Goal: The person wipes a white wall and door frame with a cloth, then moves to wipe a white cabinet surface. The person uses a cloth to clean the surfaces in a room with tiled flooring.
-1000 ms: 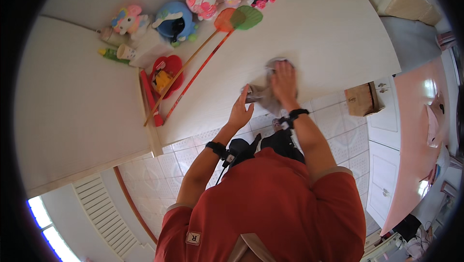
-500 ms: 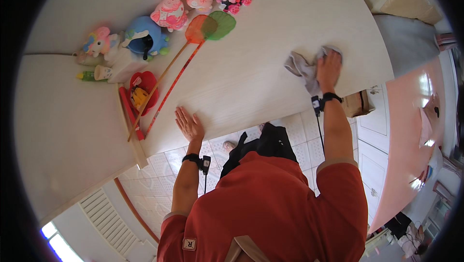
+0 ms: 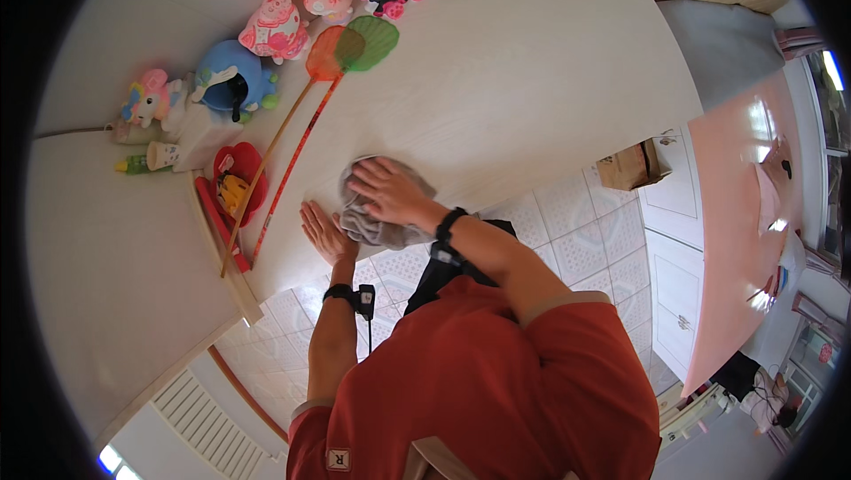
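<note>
A crumpled grey cloth lies on the pale tabletop, near its front edge. My right hand rests flat on top of it, fingers stretched out and pressing down. Just left of the cloth, my left hand is laid on the table with its fingers extended and nothing in it. The cloth's lower fold is right beside the left hand; whether they touch is hard to tell. Each wrist wears a black band with a small device.
Left of my hands lie an orange net and a green net on long handles, across a red toy container. Figurines, including a blue one, line the wall side. A cardboard box stands beyond the table's right edge.
My right hand has swept the cloth from the right side of the table across to the left, next to my left hand. The left hand stays flat on the table. The view has shifted slightly.
</note>
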Demonstrator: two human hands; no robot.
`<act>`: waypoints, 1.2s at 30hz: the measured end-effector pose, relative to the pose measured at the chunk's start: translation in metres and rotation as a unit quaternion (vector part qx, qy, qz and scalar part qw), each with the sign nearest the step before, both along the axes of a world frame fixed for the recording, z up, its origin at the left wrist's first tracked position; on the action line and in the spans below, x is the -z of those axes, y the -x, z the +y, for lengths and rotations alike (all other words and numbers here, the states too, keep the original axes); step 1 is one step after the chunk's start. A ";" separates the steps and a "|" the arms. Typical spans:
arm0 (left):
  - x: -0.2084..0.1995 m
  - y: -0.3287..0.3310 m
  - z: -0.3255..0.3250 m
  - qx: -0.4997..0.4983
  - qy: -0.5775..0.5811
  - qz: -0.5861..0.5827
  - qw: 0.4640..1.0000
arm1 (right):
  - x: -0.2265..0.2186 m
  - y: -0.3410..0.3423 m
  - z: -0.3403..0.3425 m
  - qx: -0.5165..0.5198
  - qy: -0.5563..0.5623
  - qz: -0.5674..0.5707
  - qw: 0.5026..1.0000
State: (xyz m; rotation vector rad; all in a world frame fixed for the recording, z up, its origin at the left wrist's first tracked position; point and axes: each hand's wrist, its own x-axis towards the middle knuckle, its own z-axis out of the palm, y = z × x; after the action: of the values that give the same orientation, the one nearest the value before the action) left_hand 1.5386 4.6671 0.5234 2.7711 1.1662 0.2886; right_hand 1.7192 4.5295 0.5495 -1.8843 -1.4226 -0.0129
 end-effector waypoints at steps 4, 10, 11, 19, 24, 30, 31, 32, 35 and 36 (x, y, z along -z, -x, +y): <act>0.006 0.005 -0.003 -0.017 -0.026 -0.014 0.999 | -0.011 -0.071 -0.083 0.151 0.096 -0.098 0.979; -0.003 -0.004 -0.003 -0.023 -0.006 -0.022 0.999 | 0.040 -0.173 -0.269 0.599 0.248 -0.093 0.756; -0.003 -0.003 -0.004 -0.024 -0.007 -0.026 0.999 | 0.035 -0.166 -0.258 0.616 0.249 -0.072 0.744; 0.001 0.004 -0.005 -0.035 -0.002 -0.047 0.998 | -0.002 -0.001 -0.041 0.389 0.229 -0.047 0.891; 0.005 0.008 0.002 -0.021 0.000 -0.102 0.995 | 0.000 0.067 0.023 0.259 0.123 0.043 0.957; 0.002 0.005 -0.005 -0.024 -0.005 -0.111 0.994 | -0.004 0.067 0.022 -0.019 0.118 -0.047 0.992; 0.002 0.005 -0.005 -0.022 -0.006 -0.112 0.993 | -0.003 0.057 0.024 -0.032 0.112 -0.049 0.992; 0.002 0.006 -0.005 -0.023 -0.006 -0.108 0.994 | -0.003 0.046 0.026 -0.044 0.104 -0.050 0.992; 0.004 0.007 -0.005 -0.027 -0.013 -0.097 0.995 | -0.001 -0.001 0.032 -0.003 0.097 -0.085 0.992; 0.004 0.007 -0.006 -0.025 -0.016 -0.094 0.995 | 0.000 -0.022 0.033 0.016 0.098 -0.097 0.990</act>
State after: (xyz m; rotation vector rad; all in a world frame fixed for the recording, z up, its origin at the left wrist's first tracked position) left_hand 1.5319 4.6612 0.5193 2.6740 1.1957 0.5653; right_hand 1.7415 4.5621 0.5493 -2.1142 -1.5726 -0.0758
